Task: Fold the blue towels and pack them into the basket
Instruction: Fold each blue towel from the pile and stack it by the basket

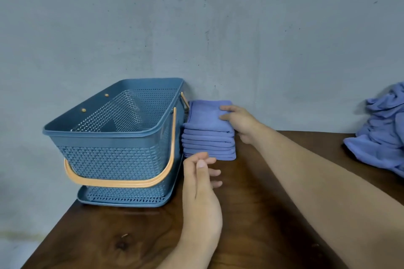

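A: Blue towels are the job, so let's sweep from the far left. The basket (98,135) sits at the corner of the table (131,236), its orange handle (122,182) dropped down the front and no towel showing inside.

B: And the folded ones?

A: A neat stack (207,137) just beside the basket's right side, back by the wall (218,28). The left hand (201,183) stands edge-on at the stack's lower front corner. Its fingers are loosely bent, a little apart, holding nothing. Whether it's touching the stack I can't call.

B: The right hand?

A: The right hand (238,122) comes in long and low across the table. Its fingers lie fairly straight on the top towel's right edge, and the lower ones curl down the side.

B: How will that stack lift?

A: Soft, light and floppy, I'd say. Squeeze it from both sides, or put one palm under and one on top. Otherwise the layers may slide and slump. Far right, a loose heap (382,133) lies unfolded.
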Demonstrator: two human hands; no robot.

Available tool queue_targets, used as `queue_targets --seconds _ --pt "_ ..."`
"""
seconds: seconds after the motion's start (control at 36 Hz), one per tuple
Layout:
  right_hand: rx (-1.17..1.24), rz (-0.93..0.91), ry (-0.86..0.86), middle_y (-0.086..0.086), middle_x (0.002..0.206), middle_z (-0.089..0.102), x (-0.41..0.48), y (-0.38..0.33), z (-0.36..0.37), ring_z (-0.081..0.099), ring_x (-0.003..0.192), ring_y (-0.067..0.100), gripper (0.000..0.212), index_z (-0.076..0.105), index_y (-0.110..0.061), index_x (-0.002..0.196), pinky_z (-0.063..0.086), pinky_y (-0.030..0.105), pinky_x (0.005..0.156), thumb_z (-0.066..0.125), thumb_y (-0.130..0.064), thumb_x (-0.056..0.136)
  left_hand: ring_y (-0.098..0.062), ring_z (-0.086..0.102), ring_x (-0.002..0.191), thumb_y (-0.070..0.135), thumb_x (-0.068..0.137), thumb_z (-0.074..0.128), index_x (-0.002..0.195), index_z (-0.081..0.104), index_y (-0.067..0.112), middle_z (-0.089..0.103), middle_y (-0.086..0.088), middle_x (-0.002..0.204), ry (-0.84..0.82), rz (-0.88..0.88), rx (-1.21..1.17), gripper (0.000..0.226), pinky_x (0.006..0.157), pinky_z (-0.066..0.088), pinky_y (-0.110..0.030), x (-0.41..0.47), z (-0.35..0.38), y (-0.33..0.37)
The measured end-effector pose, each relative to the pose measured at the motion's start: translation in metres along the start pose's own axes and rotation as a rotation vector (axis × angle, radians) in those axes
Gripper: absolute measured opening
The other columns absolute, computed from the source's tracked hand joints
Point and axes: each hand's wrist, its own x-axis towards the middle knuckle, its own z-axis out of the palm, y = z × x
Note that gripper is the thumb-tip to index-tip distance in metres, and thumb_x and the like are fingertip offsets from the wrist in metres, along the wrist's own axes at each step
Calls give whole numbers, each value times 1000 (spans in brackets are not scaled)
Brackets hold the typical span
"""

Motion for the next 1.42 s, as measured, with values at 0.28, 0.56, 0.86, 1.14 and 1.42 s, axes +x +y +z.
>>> queue_targets --seconds 0.28,0.56,0.86,1.14,1.42 --pt "65 42 -28 13 109 68 1 -15 -2 69 88 21 40 58 -17 137 59 29 67 59 0 101 -14 70 97 27 114 38 118 63 30 71 15 112 -23 -44 79 26 88 61 -47 -1 0 3" --pt "-280 -124 90 -1 108 62 -10 -15 -7 63 84 17 50 57 -27 142 54 29 66 67 -16 95 -12 69 98 31 114 41 114 64 36 71 15 112 -47 -14 80 23 89 60 -47 -2 -2 2" --pt "-445 -121 26 -25 130 61 -173 38 -99 69 102 4 33 63 -52 129 63 33 81 68 -37 100 -9 67 103 27 104 63 112 60 47 68 17 111 -335 -4 269 21 93 59 -46 -12 -1 2" --pt "-442 -122 328 -18 118 66 -261 62 -202 61 109 -1 23 65 -54 117 50 33 95 67 -39 100 -9 67 104 25 103 66 122 59 41 65 24 116 -626 125 561 25 90 56 -32 -39 21 4" --pt "-505 -145 505 -19 122 62 -290 109 -275 61 105 -4 18 68 -43 116 53 30 93 66 -33 102 -3 63 101 46 104 59 127 53 51 64 20 111 -869 268 736 25 83 55 -28 -69 107 0"
